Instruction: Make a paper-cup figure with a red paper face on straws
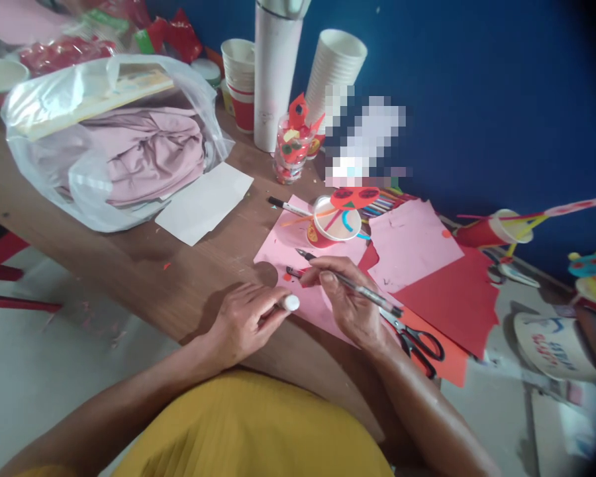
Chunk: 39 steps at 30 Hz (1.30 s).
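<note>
My left hand (251, 318) is closed around a small white-ended tube (291, 303); its fingers hide the rest, so the kind does not show. In my right hand (352, 305) is a pen (372, 295) with a dark tip, which points up and left above pink paper (278, 246). Beside those fingers lies a black pen cap or second pen end (293, 271), partly covered. A paper cup (330, 228) with a red cut-out mask (355, 197) and coloured strips stands just beyond. Black-handled scissors (422, 344) rest near my right wrist.
At left sits a clear plastic bag (40, 159) with pink cloth, next to white card (206, 202). Stacked paper cups (340, 59), a tall white cylinder (275, 73) and a clear cup of red scraps (291, 156) stand behind. Red paper (457, 291) lies at right; a marker (288, 205) sits leftward.
</note>
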Available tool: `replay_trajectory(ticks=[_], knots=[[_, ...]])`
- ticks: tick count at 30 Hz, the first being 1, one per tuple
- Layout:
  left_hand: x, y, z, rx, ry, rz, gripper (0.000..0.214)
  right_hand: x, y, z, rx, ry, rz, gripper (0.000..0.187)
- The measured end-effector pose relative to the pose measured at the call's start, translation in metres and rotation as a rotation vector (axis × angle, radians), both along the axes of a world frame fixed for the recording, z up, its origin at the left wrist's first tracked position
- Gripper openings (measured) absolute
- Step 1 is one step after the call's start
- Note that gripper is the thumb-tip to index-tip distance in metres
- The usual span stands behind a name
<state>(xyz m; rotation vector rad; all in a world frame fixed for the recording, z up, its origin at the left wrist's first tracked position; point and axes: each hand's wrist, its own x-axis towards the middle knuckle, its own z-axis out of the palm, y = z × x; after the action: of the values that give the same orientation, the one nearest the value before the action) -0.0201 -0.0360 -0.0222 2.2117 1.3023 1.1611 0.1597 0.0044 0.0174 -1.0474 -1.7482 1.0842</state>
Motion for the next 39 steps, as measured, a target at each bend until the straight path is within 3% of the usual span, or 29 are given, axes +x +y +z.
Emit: replay_trajectory(ticks=[5, 10, 15, 19, 23, 27, 39], knots=[[0.001, -0.001, 0.001, 0.020, 0.008, 0.002, 0.013, 0.005, -0.005, 0.016, 0.256, -0.126, 0.200, 0.014], [0.002, -0.003, 0.001, 0.020, 0.026, 0.006, 0.008, 0.004, -0.006, 0.009, 0.347, -0.279, 0.295, 0.019], [-0.002, -0.001, 0.002, -0.003, 0.039, -0.029, 0.010, 0.002, -0.007, 0.007, 0.362, -0.313, 0.309, 0.018], [-0.013, 0.000, 0.009, -0.051, -0.002, -0.018, 0.024, 0.000, -0.007, 0.009, 0.354, -0.305, 0.301, 0.016], [-0.021, -0.006, 0.024, 0.102, -0.050, 0.020, 0.031, -0.001, -0.008, 0.008, 0.343, -0.328, 0.275, 0.015], [-0.018, -0.009, 0.034, 0.230, -0.063, -0.039, 0.038, 0.000, -0.010, 0.008, 0.304, -0.337, 0.236, 0.015], [-0.019, 0.001, 0.021, 0.173, -0.028, -0.102, 0.047, -0.004, -0.010, 0.007, 0.413, -0.323, 0.220, 0.016]])
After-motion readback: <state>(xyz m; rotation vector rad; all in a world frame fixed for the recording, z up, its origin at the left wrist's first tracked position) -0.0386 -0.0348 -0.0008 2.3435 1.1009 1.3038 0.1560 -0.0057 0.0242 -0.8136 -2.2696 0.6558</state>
